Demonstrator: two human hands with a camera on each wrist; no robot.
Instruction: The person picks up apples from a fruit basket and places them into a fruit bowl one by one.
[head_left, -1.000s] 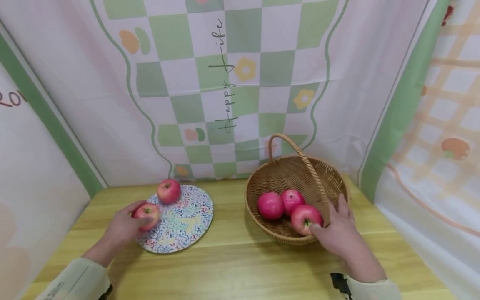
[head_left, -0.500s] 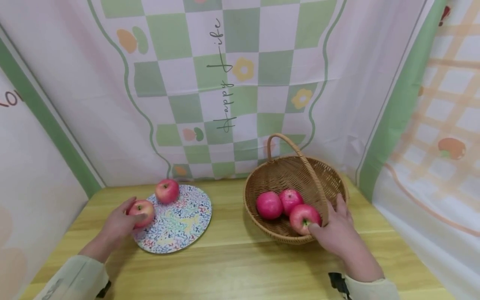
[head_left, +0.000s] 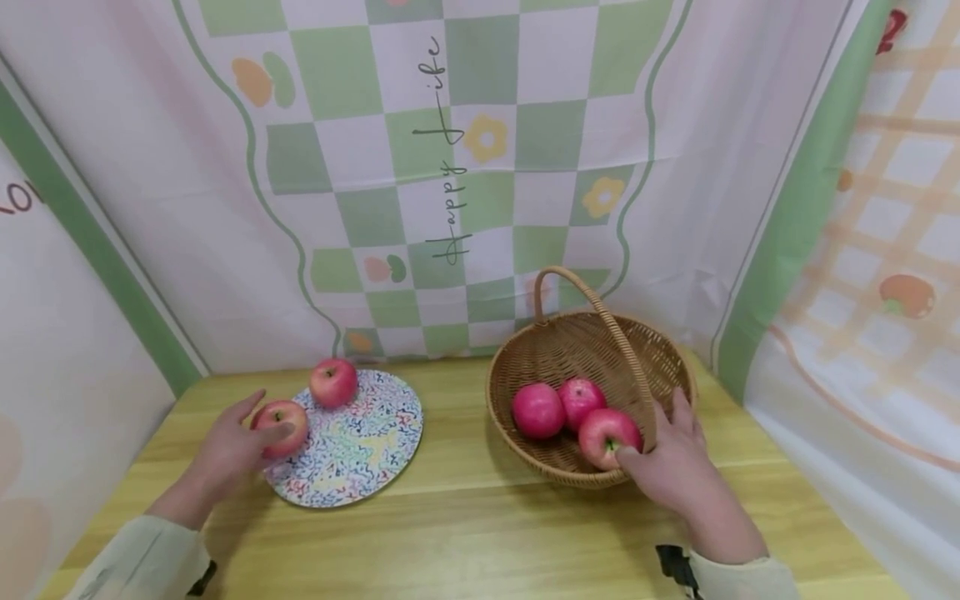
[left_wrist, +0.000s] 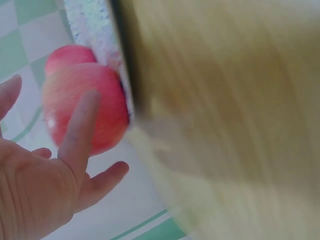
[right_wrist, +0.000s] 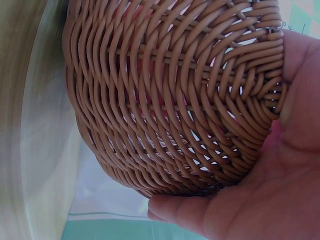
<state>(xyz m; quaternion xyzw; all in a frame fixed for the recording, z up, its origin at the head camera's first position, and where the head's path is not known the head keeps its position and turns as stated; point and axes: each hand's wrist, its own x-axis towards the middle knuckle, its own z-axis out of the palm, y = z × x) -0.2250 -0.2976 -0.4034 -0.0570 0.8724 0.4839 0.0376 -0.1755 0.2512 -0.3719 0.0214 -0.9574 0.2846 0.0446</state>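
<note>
The left wrist view blurs the table (left_wrist: 235,100), and the basket (right_wrist: 172,65) (right wrist view) is cropped on top.

We've got pinkish-red apples (head_left: 333,383), some w/ yellowish tints; a brn woven bskt (head_left: 585,342); a wht plate (head_left: 367,442) w/ multicol. squiggles; a yel.-brn table (head_left: 450,533) w/ wood grain; pale beige sleeves (head_left: 142,558); back cloth (head_left: 480,58) in grn/wht checks w/ yel. floral motifs; R cloth (head_left: 885,217) in orange/wht plaid.

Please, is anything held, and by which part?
The right grip holds the basket by its rim, at the foot of the handle. The left grip, spread by the apple at the left edge of the plate, seemingly holds nothing.
</note>
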